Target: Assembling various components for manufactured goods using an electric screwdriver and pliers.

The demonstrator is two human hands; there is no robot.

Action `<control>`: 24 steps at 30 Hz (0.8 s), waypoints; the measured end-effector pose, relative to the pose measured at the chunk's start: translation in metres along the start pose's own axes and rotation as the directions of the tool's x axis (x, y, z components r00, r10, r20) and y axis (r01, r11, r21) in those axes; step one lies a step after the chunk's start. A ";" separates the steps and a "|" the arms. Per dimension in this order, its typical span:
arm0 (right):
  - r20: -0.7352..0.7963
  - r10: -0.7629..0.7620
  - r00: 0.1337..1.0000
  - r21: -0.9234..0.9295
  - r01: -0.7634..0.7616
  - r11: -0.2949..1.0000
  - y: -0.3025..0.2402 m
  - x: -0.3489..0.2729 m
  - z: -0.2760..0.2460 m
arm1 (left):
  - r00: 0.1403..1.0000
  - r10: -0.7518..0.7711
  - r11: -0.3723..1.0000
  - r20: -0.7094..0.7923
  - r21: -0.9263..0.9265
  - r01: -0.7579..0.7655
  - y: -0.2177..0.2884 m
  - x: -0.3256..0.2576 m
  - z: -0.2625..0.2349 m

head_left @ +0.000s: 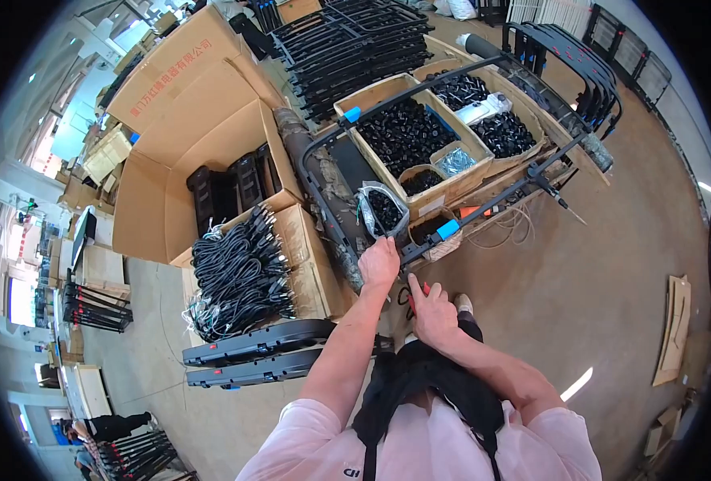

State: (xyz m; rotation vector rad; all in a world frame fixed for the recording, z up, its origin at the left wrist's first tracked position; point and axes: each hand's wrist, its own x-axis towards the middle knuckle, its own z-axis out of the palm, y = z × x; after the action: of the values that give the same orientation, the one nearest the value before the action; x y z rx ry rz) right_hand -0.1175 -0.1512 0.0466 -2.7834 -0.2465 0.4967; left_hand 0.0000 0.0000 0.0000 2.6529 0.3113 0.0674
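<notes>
My left hand (pixel 380 262) is closed beside the near corner of a black tubular frame (pixel 492 188); whatever its fingers hold is hidden. Just beyond it sits a clear plastic bag (pixel 382 210) of small black parts. My right hand (pixel 436 314) is closed around a red-handled hand tool (pixel 426 289), its index finger stretched toward the frame's near end. Most of the tool is covered by the hand, so its exact kind cannot be made out. Blue wraps (pixel 447 229) show on the frame's tubes, which lie across the work surface.
Wooden boxes (pixel 361 138) of black fittings stand ahead. Left are an open carton (pixel 151 180) with black parts, bundled black cables (pixel 239 268) and long black housings (pixel 251 343). Stacked black frames (pixel 355 52) stand behind. Flat cardboard (pixel 673 330) lies on the right floor.
</notes>
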 end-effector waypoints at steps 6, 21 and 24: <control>-0.084 -0.124 0.989 0.357 0.146 0.923 0.038 0.020 0.024 | 1.000 0.008 1.000 0.002 -0.026 -0.008 -0.011 0.002 0.000; 0.447 -0.172 0.878 0.399 -0.024 0.917 0.090 0.051 -0.014 | 0.995 -0.104 0.993 0.009 -0.053 0.104 -0.004 0.007 -0.002; 0.506 -0.027 0.862 0.337 -0.169 0.926 0.106 0.079 0.002 | 0.982 -0.175 0.984 0.066 -0.021 0.177 -0.001 0.012 0.000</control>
State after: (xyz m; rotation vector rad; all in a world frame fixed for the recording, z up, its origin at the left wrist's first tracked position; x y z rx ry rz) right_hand -0.0332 -0.2336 -0.0135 -2.2525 -0.1368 1.1628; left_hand 0.0111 0.0035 -0.0004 2.5828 0.5180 -0.0687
